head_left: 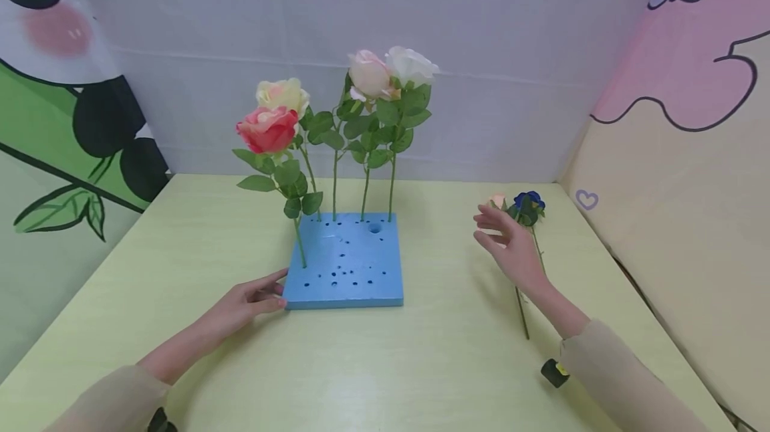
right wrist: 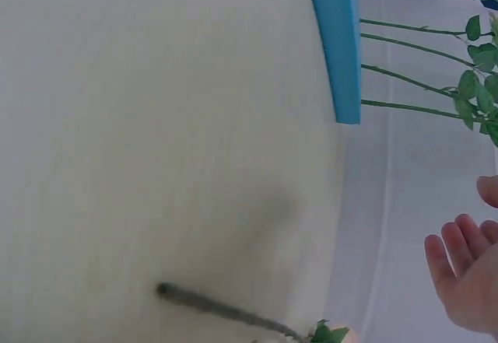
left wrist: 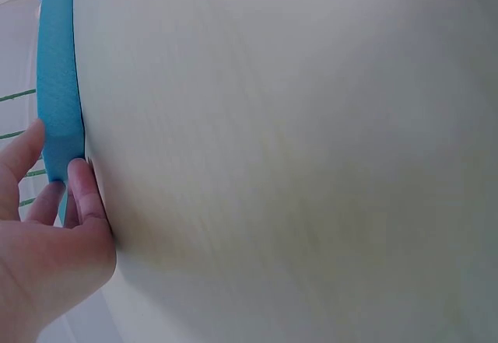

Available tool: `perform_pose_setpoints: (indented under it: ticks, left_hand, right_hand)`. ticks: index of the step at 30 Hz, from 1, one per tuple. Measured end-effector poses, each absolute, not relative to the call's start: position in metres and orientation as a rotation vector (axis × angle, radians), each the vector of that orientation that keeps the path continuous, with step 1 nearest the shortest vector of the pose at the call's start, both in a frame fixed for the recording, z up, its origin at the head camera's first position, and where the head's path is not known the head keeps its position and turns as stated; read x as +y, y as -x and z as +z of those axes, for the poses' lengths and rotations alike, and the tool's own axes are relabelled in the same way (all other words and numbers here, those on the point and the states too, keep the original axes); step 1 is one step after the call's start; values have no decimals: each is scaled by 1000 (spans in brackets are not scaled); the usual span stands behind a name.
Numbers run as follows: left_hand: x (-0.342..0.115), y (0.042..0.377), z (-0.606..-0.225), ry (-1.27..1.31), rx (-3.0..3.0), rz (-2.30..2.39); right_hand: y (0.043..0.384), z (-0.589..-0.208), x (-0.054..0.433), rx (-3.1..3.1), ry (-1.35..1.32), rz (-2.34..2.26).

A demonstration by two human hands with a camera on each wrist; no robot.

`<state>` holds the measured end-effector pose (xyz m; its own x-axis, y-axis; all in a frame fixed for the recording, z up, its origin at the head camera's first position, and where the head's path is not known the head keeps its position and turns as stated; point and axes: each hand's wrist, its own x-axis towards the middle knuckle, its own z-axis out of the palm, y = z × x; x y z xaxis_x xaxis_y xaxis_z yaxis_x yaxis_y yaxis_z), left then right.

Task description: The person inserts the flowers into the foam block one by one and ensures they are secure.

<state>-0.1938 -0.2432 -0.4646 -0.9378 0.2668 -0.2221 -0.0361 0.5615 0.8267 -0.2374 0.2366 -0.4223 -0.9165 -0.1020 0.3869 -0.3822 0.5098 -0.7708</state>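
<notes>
My left hand (head_left: 243, 305) touches the near left corner of a blue pegboard-like block (head_left: 361, 258) with many holes. In the left wrist view, its fingertips meet the end of the block (left wrist: 61, 86) close to the tabletop. Standing in the block are artificial roses: a red rose (head_left: 269, 130), a pale yellow rose (head_left: 285, 94), a pale pink rose (head_left: 369, 75) and a white rose (head_left: 412, 65). At the right, my right hand (head_left: 514, 248) hovers with fingers spread loosely, nothing in it. Below it lie a blue rose (head_left: 529, 206) and a peach rose (head_left: 497, 200), partly hidden by the hand.
The pale wooden table (head_left: 337, 365) reaches back to a light cloth backdrop (head_left: 511, 51). Painted cartoon panels stand at the left (head_left: 54, 171) and the right (head_left: 680, 184). A stem (head_left: 522, 315) points toward the near side under my right forearm.
</notes>
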Motion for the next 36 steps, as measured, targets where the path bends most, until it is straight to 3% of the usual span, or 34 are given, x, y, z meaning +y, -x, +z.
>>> perform_pose_setpoints:
  ticks: [17,36]
  left_hand:
    - [-243,195,-464,-211,2473,1335]
    - [-242,194,-464,-203,2473,1339]
  right_hand:
    - [232,-456,278,-2687,-281,1145]
    - [243,-458,304,-2979,-160,1118]
